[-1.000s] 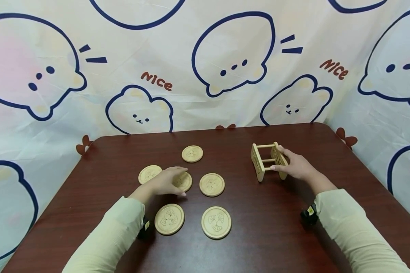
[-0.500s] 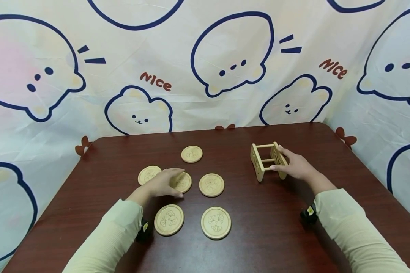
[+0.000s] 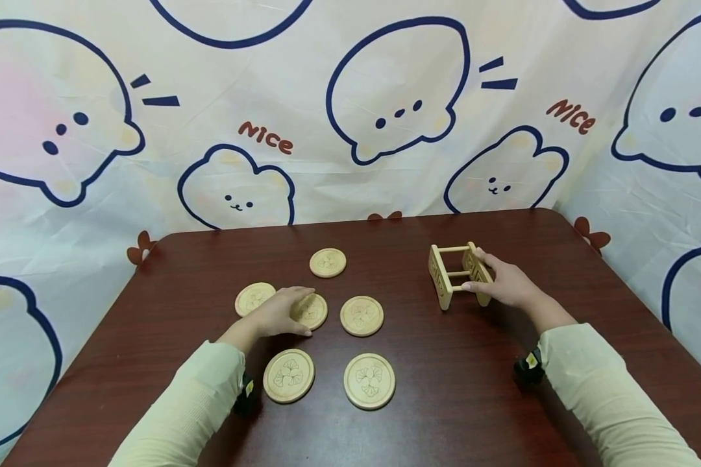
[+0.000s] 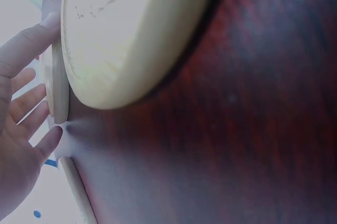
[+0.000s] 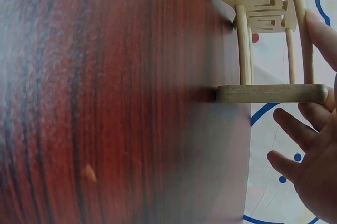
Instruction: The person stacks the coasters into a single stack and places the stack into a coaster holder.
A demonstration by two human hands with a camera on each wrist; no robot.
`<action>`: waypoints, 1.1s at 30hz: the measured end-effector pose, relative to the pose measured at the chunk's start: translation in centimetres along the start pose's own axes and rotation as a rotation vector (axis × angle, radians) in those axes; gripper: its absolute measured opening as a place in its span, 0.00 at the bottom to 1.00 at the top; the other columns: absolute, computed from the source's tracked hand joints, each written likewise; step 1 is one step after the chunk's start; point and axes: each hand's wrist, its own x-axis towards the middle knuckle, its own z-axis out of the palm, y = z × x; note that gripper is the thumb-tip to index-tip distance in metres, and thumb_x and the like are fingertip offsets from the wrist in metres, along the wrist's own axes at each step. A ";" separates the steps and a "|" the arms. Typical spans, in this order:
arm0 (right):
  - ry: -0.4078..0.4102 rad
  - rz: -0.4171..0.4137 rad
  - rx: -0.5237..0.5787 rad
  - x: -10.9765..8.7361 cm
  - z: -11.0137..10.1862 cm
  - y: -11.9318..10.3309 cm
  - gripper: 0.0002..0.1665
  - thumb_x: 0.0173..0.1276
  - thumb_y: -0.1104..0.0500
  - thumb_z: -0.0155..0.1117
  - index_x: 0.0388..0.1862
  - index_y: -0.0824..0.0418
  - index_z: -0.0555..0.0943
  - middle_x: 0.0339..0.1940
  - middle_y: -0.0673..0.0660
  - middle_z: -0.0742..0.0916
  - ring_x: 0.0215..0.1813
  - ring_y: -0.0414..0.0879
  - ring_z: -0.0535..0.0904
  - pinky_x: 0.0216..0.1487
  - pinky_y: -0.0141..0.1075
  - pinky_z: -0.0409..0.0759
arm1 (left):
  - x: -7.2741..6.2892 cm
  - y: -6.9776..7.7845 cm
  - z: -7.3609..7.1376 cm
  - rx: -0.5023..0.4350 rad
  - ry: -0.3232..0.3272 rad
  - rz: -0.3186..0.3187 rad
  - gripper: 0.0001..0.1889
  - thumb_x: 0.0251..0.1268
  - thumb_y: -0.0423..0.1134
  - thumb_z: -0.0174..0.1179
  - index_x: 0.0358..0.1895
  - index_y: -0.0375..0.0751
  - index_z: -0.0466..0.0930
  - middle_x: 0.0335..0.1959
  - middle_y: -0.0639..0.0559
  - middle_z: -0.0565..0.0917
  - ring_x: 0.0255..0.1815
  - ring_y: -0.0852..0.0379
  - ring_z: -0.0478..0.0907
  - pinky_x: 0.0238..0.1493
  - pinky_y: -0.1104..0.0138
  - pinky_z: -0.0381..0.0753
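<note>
Cartoon-printed cloth [image 3: 327, 188] hangs behind the dark table [image 3: 438, 389]. The left hand [image 3: 273, 314], fingers loosely spread, brackets a flat wooden disc [image 3: 313, 312] left of centre (whether it touches, I can't tell), probably light, stiff and best gripped by its rim; further right, the right hand [image 3: 504, 283] pinches a light-looking rack [image 3: 440, 279].

My left hand [image 3: 276, 312] hides the nine o'clock side of one wooden disc [image 3: 313, 311]. In the left wrist view, a nearer disc [image 4: 118, 29] runs off at twelve o'clock. My right hand [image 5: 320, 165] is cut off at three o'clock. From my head, the wooden rack [image 3: 440, 280] bears markings too small to read.
</note>
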 end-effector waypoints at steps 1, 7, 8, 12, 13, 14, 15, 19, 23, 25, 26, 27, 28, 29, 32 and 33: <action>-0.001 0.002 0.004 0.0 0.0 0.0 0.56 0.49 0.33 0.56 0.67 0.64 0.49 0.60 0.73 0.60 0.56 0.65 0.62 0.49 0.55 0.63 | 0.0 0.0 0.0 0.002 0.000 -0.003 0.42 0.40 0.45 0.68 0.61 0.35 0.59 0.59 0.40 0.63 0.60 0.40 0.54 0.56 0.50 0.56; -0.009 0.008 0.019 0.0 0.3 -0.1 0.57 0.48 0.32 0.56 0.68 0.61 0.48 0.61 0.72 0.60 0.56 0.65 0.61 0.50 0.55 0.63 | -0.3 -0.3 -0.1 0.006 0.000 -0.014 0.42 0.38 0.45 0.69 0.61 0.35 0.61 0.59 0.39 0.63 0.60 0.41 0.55 0.55 0.50 0.56; -0.007 0.006 0.017 0.0 0.4 -0.1 0.57 0.48 0.31 0.56 0.67 0.61 0.48 0.61 0.72 0.60 0.56 0.65 0.61 0.50 0.55 0.63 | -0.4 -0.3 -0.1 0.003 -0.001 -0.013 0.42 0.38 0.45 0.69 0.61 0.34 0.61 0.58 0.39 0.64 0.60 0.41 0.56 0.55 0.51 0.57; -0.008 -0.002 0.013 0.0 0.4 -0.1 0.58 0.47 0.31 0.56 0.67 0.63 0.49 0.61 0.71 0.60 0.57 0.65 0.61 0.50 0.55 0.62 | -0.4 -0.4 -0.1 -0.008 -0.016 -0.017 0.42 0.37 0.44 0.69 0.60 0.33 0.61 0.58 0.38 0.64 0.59 0.42 0.57 0.55 0.52 0.58; -0.009 -0.003 0.012 0.0 0.4 -0.1 0.58 0.47 0.31 0.55 0.67 0.63 0.49 0.62 0.71 0.60 0.57 0.64 0.61 0.50 0.55 0.62 | -0.4 -0.5 -0.1 -0.011 -0.021 -0.020 0.42 0.37 0.44 0.70 0.60 0.33 0.61 0.58 0.38 0.64 0.59 0.42 0.58 0.55 0.52 0.58; -0.012 -0.005 0.015 0.0 0.4 -0.1 0.58 0.47 0.31 0.56 0.67 0.63 0.49 0.62 0.71 0.60 0.58 0.64 0.60 0.51 0.55 0.61 | -0.4 -0.5 -0.1 -0.013 -0.024 -0.022 0.42 0.37 0.44 0.70 0.60 0.33 0.61 0.58 0.38 0.64 0.59 0.42 0.58 0.55 0.52 0.58; -0.015 -0.004 0.015 -0.1 0.3 -0.1 0.58 0.48 0.31 0.55 0.67 0.62 0.49 0.63 0.70 0.59 0.58 0.64 0.59 0.51 0.55 0.61 | -0.4 -0.5 -0.1 -0.015 -0.027 -0.024 0.43 0.37 0.44 0.70 0.60 0.33 0.61 0.58 0.38 0.63 0.59 0.42 0.58 0.55 0.52 0.58; -0.018 0.005 0.018 0.0 0.1 -0.2 0.57 0.49 0.32 0.56 0.67 0.62 0.48 0.64 0.68 0.57 0.59 0.64 0.58 0.52 0.55 0.60 | -0.3 -0.6 -0.1 -0.014 -0.019 -0.015 0.42 0.38 0.44 0.69 0.60 0.32 0.61 0.58 0.38 0.63 0.59 0.43 0.58 0.56 0.53 0.58; -0.018 0.021 0.016 0.0 0.0 -0.3 0.55 0.51 0.35 0.57 0.68 0.61 0.48 0.63 0.70 0.58 0.59 0.64 0.58 0.52 0.55 0.60 | -0.1 -0.8 -0.1 -0.005 -0.004 0.007 0.42 0.38 0.45 0.69 0.59 0.31 0.61 0.58 0.38 0.64 0.59 0.43 0.58 0.56 0.53 0.58; -0.020 0.028 0.016 0.0 -0.1 -0.3 0.54 0.51 0.36 0.57 0.68 0.61 0.47 0.63 0.70 0.58 0.59 0.64 0.57 0.52 0.56 0.60 | 0.0 -0.8 0.0 0.001 0.001 0.015 0.42 0.39 0.46 0.69 0.59 0.31 0.62 0.58 0.38 0.64 0.59 0.44 0.59 0.56 0.54 0.58; -0.021 0.029 0.014 0.0 -0.1 -0.3 0.54 0.51 0.36 0.57 0.68 0.61 0.47 0.63 0.70 0.57 0.59 0.64 0.57 0.52 0.56 0.60 | 0.0 -0.9 0.0 0.005 0.004 0.019 0.41 0.39 0.46 0.68 0.59 0.31 0.62 0.57 0.39 0.65 0.59 0.44 0.59 0.56 0.54 0.58; -0.021 0.029 0.014 0.0 -0.1 -0.3 0.54 0.52 0.36 0.57 0.68 0.61 0.47 0.64 0.69 0.57 0.59 0.64 0.57 0.52 0.56 0.60 | 0.0 -0.9 0.0 0.009 0.006 0.023 0.41 0.39 0.47 0.68 0.59 0.31 0.62 0.57 0.39 0.65 0.59 0.44 0.59 0.56 0.54 0.58; -0.021 0.028 0.014 -0.1 -0.1 -0.3 0.54 0.51 0.36 0.57 0.68 0.61 0.47 0.64 0.69 0.57 0.59 0.64 0.57 0.52 0.56 0.60 | 0.0 -1.0 0.1 0.015 0.009 0.027 0.41 0.39 0.47 0.68 0.59 0.31 0.62 0.57 0.39 0.65 0.58 0.44 0.59 0.55 0.54 0.59; -0.020 0.026 0.015 0.0 -0.1 -0.3 0.54 0.51 0.36 0.57 0.68 0.61 0.47 0.64 0.69 0.57 0.59 0.64 0.57 0.52 0.56 0.60 | 0.0 -1.0 0.1 0.020 0.012 0.030 0.41 0.39 0.47 0.68 0.58 0.31 0.63 0.57 0.39 0.65 0.58 0.44 0.60 0.55 0.54 0.59; -0.016 0.022 0.015 0.0 -0.1 -0.2 0.55 0.50 0.34 0.57 0.68 0.61 0.48 0.63 0.70 0.58 0.59 0.64 0.58 0.52 0.55 0.61 | 0.1 -1.1 0.2 0.030 0.022 0.034 0.41 0.39 0.48 0.68 0.58 0.31 0.63 0.57 0.39 0.66 0.58 0.44 0.60 0.55 0.54 0.59; -0.014 0.022 0.015 0.0 -0.1 -0.1 0.56 0.49 0.34 0.57 0.68 0.61 0.48 0.63 0.70 0.59 0.58 0.64 0.59 0.51 0.55 0.61 | 0.1 -1.1 0.2 0.030 0.024 0.033 0.41 0.39 0.48 0.68 0.58 0.31 0.63 0.57 0.39 0.66 0.58 0.44 0.60 0.55 0.54 0.60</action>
